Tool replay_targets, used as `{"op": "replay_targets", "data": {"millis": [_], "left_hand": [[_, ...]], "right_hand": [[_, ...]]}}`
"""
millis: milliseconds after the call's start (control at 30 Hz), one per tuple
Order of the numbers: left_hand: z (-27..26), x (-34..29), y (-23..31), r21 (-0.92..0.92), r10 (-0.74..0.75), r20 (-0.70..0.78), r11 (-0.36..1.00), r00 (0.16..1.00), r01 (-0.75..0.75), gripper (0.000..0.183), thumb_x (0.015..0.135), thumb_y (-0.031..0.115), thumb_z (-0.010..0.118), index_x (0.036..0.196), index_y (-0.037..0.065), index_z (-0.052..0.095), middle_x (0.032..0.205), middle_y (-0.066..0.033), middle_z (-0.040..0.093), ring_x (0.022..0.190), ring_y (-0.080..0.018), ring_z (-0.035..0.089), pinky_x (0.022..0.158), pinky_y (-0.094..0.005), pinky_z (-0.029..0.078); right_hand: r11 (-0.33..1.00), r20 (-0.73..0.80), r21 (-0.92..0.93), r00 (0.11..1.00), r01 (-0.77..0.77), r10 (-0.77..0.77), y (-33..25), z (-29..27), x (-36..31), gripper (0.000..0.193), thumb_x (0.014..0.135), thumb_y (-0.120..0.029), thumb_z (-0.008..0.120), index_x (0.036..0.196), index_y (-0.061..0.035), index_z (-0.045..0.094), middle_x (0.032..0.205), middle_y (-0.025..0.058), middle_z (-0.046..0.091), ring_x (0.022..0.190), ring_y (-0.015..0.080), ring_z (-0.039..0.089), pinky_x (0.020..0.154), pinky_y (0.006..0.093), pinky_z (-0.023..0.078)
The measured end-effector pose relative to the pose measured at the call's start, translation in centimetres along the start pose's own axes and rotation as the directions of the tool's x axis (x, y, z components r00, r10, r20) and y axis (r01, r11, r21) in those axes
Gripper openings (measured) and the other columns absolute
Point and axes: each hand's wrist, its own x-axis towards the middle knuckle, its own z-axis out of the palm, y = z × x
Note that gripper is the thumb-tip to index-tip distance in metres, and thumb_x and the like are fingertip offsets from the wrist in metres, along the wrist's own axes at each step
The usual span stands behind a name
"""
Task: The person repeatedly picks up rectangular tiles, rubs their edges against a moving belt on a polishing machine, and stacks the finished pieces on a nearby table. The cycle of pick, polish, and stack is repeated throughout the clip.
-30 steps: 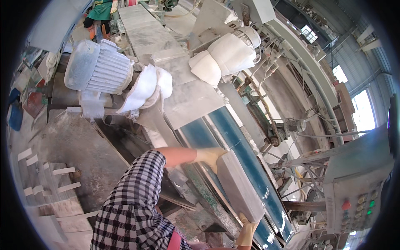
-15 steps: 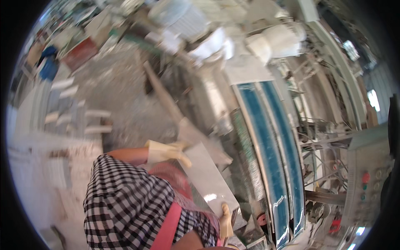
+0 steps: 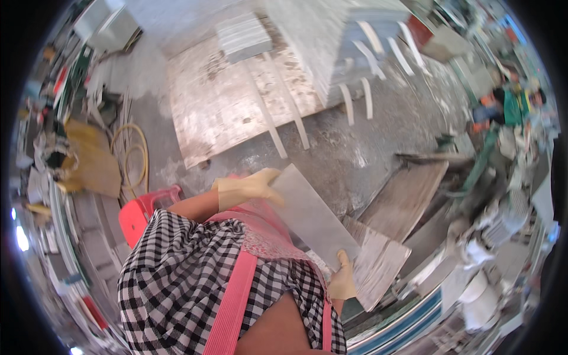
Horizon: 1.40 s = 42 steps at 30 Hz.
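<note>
Between my hands is a flat, rectangular grey slab [image 3: 313,213], like a stone or ceramic tile, held in front of my pink apron. My left hand [image 3: 253,187], in a cream-coloured glove, grips its upper left end with the fingers closed round the edge. At the opposite end my right hand [image 3: 343,279], gloved alike, holds the slab with the thumb on its upper face; the other fingers are hidden beneath. A low stack of grey slabs [image 3: 244,36] lies ahead on a stained wooden board [image 3: 207,100].
Two pale strips [image 3: 265,109] run from the low stack over the board's near edge. A taller slab stack [image 3: 313,41] with hanging strips stands to its right. Wooden planks [image 3: 402,201] lie right, a red plastic chair [image 3: 135,219] and yellow hose [image 3: 144,157] left. A person in green [image 3: 516,106] is far right.
My view has swung left, bringing the board and slab stacks from the left side to straight ahead. The blue-topped conveyor has shifted to the lower edge. Both hands still hold the slab.
</note>
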Motion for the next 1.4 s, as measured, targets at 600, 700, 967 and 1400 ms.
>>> {"op": "replay_targets", "data": {"millis": [600,700,967,1400], "left_hand": [[-27.5,4.7,-4.2,-0.47,-0.088,-0.188,0.883,0.978,-0.011,0.09,0.067,0.017,0.087,0.142,-0.006,0.042,0.127,-0.0203,0.06,0.117,-0.0271,0.059,0.1,-0.0368,0.046],[-30.5,8.2,-3.8,-0.467,-0.094,-0.188,0.884,0.978,-0.005,0.09,0.068,0.016,0.086,0.142,-0.006,0.042,0.128,-0.0199,0.059,0.119,-0.0268,0.058,0.101,-0.0375,0.045],[-34.1,13.7,-1.3,-0.517,-0.173,-0.295,0.856,0.94,-0.005,0.087,0.066,0.016,0.089,0.137,-0.009,0.046,0.124,-0.0179,0.062,0.117,-0.0259,0.059,0.1,-0.0377,0.047],[-39.7,24.0,3.3,-0.272,-0.192,-0.17,0.952,0.966,0.142,0.079,0.065,0.019,0.086,0.132,-0.006,0.051,0.117,-0.0187,0.065,0.11,-0.0257,0.062,0.095,-0.0372,0.05]], "right_hand": [[0.984,0.215,-0.177,0.977,0.026,0.013,-10.5,27.1,22.0,0.063,0.082,-0.021,0.072,0.136,0.0033,0.049,0.123,0.0135,0.062,0.108,0.0257,0.062,0.091,0.0387,0.051],[0.964,0.19,-0.259,0.976,-0.054,0.106,-14.2,30.2,25.9,0.071,0.08,-0.013,0.075,0.141,0.0024,0.042,0.129,0.014,0.058,0.118,0.0281,0.057,0.098,0.0401,0.048],[0.893,0.335,-0.377,0.862,-0.248,0.381,-23.5,37.7,35.1,0.063,0.086,-0.011,0.069,0.142,0.0021,0.043,0.13,0.0129,0.059,0.117,0.0243,0.059,0.096,0.0358,0.05],[0.842,0.347,-0.539,0.903,-0.029,0.253,-30.4,39.2,41.7,0.059,0.089,-0.009,0.066,0.142,0.0006,0.042,0.129,0.0123,0.06,0.118,0.0224,0.058,0.097,0.0341,0.049]]}}
